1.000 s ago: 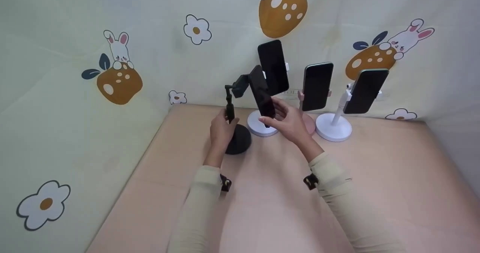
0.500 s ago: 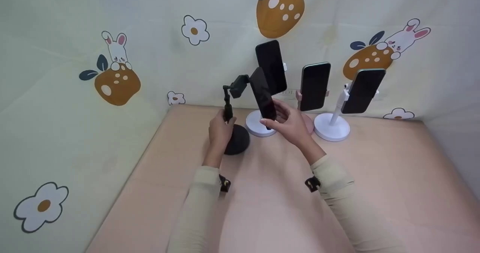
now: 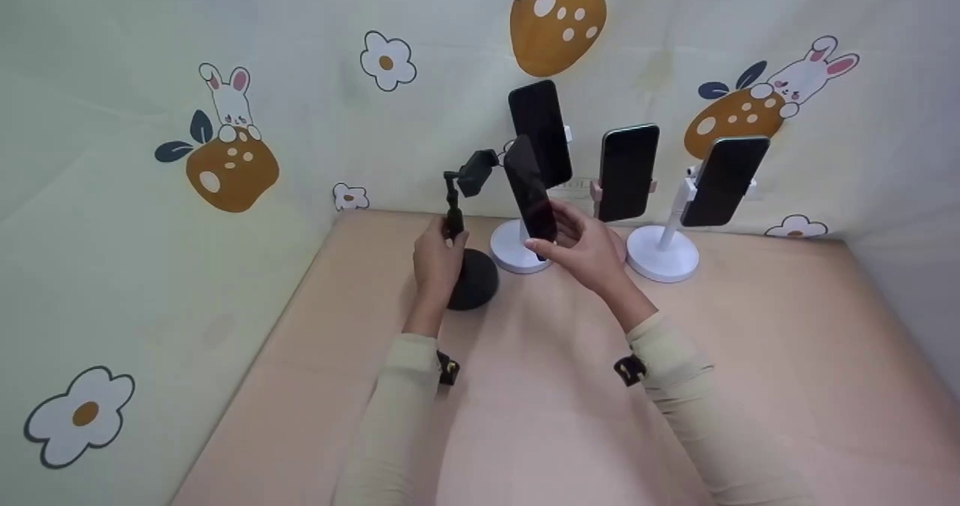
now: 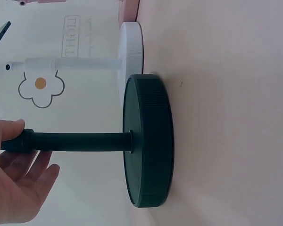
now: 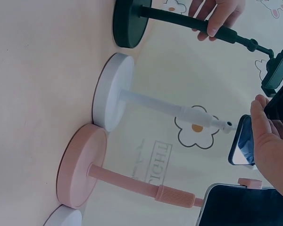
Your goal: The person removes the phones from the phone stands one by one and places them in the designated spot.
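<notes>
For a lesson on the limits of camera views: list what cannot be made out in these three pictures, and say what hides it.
- Head view: the pink stand's base is mostly covered by the right hand.
- Left wrist view: the black stand loses its clamp past the left edge; the left hand covers the pole's upper part.
- Right wrist view: the held phone is cut by the right edge, so its screen is unreadable.

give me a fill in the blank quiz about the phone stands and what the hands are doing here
1. The left hand grips the pole of the ____ stand.
2. The right hand holds a phone that is ____ from the black stand's clamp.
3. The number of phones mounted on stands along the wall is ____.
4. Between the two white stands is a stand whose base is ____.

Missing words: black; apart; three; pink
</notes>
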A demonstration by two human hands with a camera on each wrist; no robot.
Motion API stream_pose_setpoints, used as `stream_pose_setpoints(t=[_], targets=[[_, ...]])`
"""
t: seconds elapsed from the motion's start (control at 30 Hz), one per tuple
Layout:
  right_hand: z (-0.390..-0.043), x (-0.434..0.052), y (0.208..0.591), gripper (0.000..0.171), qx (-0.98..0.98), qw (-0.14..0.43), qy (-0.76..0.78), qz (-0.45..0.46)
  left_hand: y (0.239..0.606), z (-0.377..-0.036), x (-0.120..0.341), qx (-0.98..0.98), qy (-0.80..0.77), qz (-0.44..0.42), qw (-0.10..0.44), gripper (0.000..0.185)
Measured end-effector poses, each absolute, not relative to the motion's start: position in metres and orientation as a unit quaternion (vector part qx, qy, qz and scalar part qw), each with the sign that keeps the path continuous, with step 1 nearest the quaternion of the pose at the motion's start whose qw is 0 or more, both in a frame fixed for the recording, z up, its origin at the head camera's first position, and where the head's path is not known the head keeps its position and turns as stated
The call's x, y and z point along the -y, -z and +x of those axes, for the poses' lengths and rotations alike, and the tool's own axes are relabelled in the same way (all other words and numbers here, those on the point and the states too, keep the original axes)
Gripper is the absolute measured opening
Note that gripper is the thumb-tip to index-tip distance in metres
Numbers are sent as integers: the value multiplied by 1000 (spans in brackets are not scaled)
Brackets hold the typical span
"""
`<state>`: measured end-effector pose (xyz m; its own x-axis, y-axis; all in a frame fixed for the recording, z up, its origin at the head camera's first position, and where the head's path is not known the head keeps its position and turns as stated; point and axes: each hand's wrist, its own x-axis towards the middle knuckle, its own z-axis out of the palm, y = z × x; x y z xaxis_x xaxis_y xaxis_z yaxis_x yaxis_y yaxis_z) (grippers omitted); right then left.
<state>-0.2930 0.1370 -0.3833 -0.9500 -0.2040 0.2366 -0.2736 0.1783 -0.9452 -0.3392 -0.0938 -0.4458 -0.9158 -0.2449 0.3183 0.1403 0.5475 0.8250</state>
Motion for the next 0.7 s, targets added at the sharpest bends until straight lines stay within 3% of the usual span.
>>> stream_pose_setpoints(t=[0.7], targets=[[-285, -155, 390, 74, 768, 31, -622, 147, 440, -338, 97, 860, 471, 35, 194, 22]])
